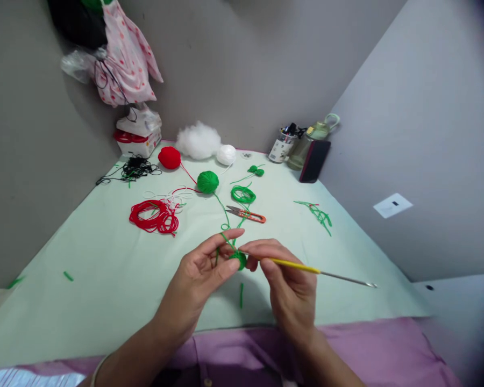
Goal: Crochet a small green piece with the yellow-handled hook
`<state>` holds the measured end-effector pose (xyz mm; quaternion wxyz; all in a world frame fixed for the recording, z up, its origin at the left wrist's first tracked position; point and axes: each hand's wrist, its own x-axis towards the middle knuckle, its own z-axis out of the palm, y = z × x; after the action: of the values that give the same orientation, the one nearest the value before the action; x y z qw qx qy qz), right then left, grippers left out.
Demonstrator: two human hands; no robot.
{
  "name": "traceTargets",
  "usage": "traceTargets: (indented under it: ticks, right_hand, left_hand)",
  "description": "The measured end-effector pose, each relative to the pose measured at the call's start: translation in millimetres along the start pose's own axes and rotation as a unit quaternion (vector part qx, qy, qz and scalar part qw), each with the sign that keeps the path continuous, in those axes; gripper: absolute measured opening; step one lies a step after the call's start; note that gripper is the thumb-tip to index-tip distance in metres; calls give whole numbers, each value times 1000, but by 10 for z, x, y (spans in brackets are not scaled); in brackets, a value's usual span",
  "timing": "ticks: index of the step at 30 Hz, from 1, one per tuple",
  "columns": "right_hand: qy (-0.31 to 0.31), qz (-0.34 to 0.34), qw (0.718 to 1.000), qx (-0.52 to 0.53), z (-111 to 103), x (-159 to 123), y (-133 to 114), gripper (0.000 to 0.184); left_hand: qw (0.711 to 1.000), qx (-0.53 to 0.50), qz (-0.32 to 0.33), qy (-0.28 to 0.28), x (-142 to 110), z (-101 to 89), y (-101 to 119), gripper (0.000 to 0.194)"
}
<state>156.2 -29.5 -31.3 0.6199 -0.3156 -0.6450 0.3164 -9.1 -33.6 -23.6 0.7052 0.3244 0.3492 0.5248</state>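
Between thumb and fingers, my left hand pinches a small green crochet piece, with green yarn running over its raised index finger. My right hand grips a crochet hook by its yellow handle; one metal end meets the green piece and the other points to the right. From the working area a green strand leads back toward the green yarn ball. Just beyond my hands lie orange-handled thread snips. A short green yarn scrap rests on the cloth below the piece.
Red yarn loops, a red ball, black yarn, white stuffing and a white ball lie left and behind. A green coil is near the snips. A phone leans on a bottle beside a pen cup.
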Motion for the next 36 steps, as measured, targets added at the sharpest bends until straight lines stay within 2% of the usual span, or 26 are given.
traceTargets:
  ticks: [2,4,6,7,9,11,14,17,22,26,31,34,36]
  right_hand:
    - [-11,-31,997,-75,-6,-56,0,25]
    - [-42,-93,977,-187,-29,-122,16,32]
    - [-68,-152,953,-254,-56,-162,37,39]
    - [-60,-158,954,-247,-67,-164,45,41]
    - [-5,-109,979,-175,-75,-130,49,36]
    - [53,-16,996,-65,-64,-65,42,26]
    - [55,81,993,63,-25,18,27,18]
    - [20,94,993,62,-1,36,21,16]
    - [42,137,985,96,-44,15,53,14]
    - [31,157,980,118,-80,23,54,21]
    - [10,86,996,-5,-91,-9,-26,23]
    - [-43,-25,993,-110,-99,-45,-44,25]
    - [-77,-117,971,-192,-103,-74,-36,29]
  left_hand:
    - [1000,1,10,19,-4,20,-23,39]
    - [999,-23,0,33,1,29,-39,44]
    - [997,-60,-46,21,18,19,-38,48]
    - [994,-79,-72,8,31,7,-29,47]
    - [989,-108,-104,-8,60,-24,-3,40]
    - [989,-113,-92,0,77,-47,21,37]
    - [997,-63,-46,14,61,-43,22,40]
    - [1000,-2,-16,-1,14,-27,-17,35]
    - [999,44,0,-2,-9,-86,-48,30]
    - [997,80,15,7,4,-135,-32,30]
    - [988,142,55,11,-2,-126,4,30]
    - [978,185,90,45,-15,-77,9,27]
    - [971,199,105,76,-26,-39,-7,25]
